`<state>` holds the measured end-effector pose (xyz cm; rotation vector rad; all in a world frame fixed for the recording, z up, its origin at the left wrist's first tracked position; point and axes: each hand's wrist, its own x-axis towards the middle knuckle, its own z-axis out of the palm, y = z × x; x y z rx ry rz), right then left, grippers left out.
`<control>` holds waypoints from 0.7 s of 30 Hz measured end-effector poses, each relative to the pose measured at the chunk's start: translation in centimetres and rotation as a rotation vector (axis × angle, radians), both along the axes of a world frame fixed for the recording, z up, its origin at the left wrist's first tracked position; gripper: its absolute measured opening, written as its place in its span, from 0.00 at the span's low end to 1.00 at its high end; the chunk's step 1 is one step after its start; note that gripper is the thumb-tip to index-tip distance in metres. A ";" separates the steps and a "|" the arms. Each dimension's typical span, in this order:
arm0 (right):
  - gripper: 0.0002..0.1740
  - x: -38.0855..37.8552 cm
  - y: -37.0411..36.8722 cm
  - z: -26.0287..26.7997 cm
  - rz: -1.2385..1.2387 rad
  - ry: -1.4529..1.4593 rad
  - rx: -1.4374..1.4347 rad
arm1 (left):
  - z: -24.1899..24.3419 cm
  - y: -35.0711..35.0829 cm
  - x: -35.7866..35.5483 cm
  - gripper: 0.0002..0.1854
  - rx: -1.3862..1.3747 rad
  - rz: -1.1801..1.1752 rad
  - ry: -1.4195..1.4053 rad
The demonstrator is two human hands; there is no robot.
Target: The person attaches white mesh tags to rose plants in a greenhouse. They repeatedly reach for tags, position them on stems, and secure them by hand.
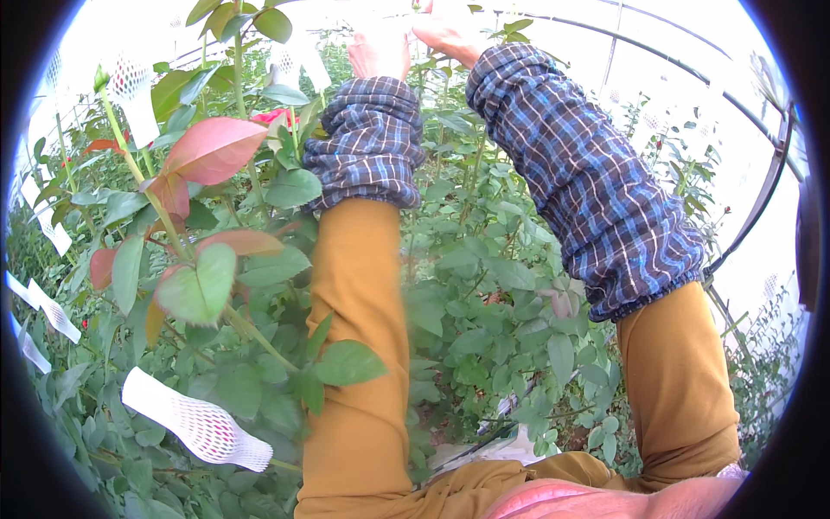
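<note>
Both of my arms reach up to the top of the view, in mustard sleeves under plaid sleeve covers. My left hand (379, 55) is at the top centre, washed out by glare. Just to its right, my right hand (447, 32) is bent toward it, near a small rose bud (415, 4) at the upper edge. The fingers of both hands are partly lost in the brightness, so what they hold cannot be told. A white foam mesh sleeve (285, 65) hangs among the stems left of my left hand.
Rose bushes with green and reddish leaves (214, 152) crowd the left. A white mesh sleeve over a red bloom (198, 418) lies low at left; several more are farther left. A red rose (272, 117) shows behind leaves. Curved dark pipes (765, 188) run along the right.
</note>
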<state>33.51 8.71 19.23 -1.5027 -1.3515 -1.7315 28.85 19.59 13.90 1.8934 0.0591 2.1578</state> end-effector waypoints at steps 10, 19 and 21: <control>0.17 7.7 3.9 -1.0 0.327 0.808 -0.246 | -1.9 0.9 1.2 0.11 -0.135 -0.231 0.062; 0.16 8.6 5.5 -1.7 0.968 0.734 -0.417 | -0.6 3.0 4.0 0.09 0.145 0.180 -0.084; 0.15 4.9 5.3 -2.1 0.874 0.757 -0.349 | -0.4 3.9 3.2 0.09 0.156 0.237 -0.120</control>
